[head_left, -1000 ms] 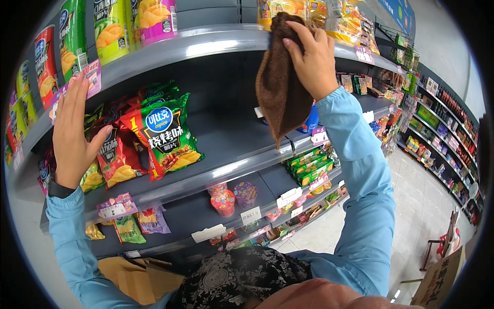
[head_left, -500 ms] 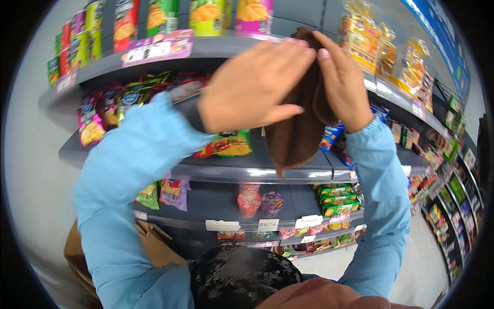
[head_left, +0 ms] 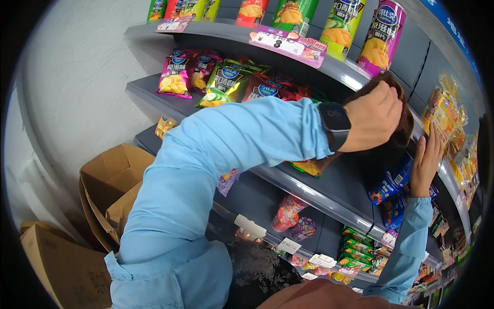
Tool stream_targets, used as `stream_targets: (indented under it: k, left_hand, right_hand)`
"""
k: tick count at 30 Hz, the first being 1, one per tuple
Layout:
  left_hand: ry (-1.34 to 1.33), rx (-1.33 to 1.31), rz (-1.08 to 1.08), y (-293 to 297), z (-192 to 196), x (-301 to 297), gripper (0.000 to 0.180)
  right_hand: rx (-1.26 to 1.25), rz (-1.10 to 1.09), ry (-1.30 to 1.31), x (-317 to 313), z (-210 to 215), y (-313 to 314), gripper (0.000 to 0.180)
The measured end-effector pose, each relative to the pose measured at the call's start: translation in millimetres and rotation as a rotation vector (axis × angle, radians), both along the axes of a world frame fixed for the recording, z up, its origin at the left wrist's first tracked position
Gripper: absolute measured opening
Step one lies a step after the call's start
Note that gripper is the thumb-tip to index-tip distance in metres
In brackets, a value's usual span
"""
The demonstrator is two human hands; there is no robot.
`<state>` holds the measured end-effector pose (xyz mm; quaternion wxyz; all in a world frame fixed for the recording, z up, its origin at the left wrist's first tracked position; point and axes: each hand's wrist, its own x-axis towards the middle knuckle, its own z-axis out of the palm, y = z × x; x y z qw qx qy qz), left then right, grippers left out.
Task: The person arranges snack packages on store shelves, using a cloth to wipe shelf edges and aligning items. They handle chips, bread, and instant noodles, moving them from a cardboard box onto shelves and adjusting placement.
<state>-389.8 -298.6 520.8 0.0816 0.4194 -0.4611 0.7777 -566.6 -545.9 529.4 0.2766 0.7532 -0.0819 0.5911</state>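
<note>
My left hand (head_left: pixel 374 116), with a black watch on its wrist, is closed around a brown cloth (head_left: pixel 406 123) at the edge of the upper shelf. The cloth bunches up past my knuckles and hangs down behind the hand. To its right, my right hand (head_left: pixel 427 164) has its fingers stretched out along the upper shelf's front edge (head_left: pixel 447 172) and holds nothing. A purple crisp canister (head_left: pixel 380 41) stands on that shelf just above my left hand. Yellow bagged snacks (head_left: pixel 445 116) sit beyond my right fingertips.
Bagged crisps (head_left: pixel 226 80) fill the shelf below, with blue packets (head_left: pixel 393 185) near my right wrist. Lower down are red cups (head_left: pixel 285 216) and green packets (head_left: pixel 355 247). Open cardboard boxes (head_left: pixel 110 180) stand at the left by the white wall.
The view has swung left and tilted. My hands have come apart: the left now grips the cloth, while the right has let go of it and lies along the shelf edge.
</note>
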Motion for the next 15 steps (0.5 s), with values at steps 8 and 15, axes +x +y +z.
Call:
stream_targets:
  k: [8,15]
  left_hand:
    - [0.048,-0.056,0.132,45.1,-10.4,29.3,0.041]
    - [0.104,-0.039,0.231,81.7,-10.9,53.2,0.039]
  right_hand:
    - [-0.019,-0.097,-0.034,5.5,-3.7,-3.2,0.051]
    - [-0.003,-0.062,-0.029,3.3,-1.7,13.1,0.049]
